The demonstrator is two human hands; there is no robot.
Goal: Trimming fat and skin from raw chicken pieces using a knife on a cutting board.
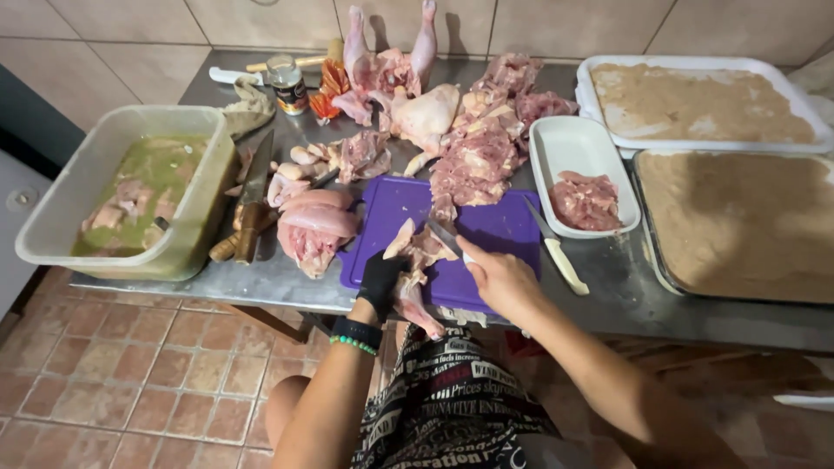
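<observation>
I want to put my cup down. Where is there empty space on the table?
Bare metal shows along the table's front edge, between the purple cutting board and the big tray. The back, around the raw chicken pile, is crowded.

A purple cutting board (486, 227) is being seen under pale pink chicken (420, 250). A black glove is being worn on the left hand (382, 282). A white dish (580, 148) is being filled with pink meat (585, 201); green liquid is being held in a translucent tub (52, 208).
</observation>
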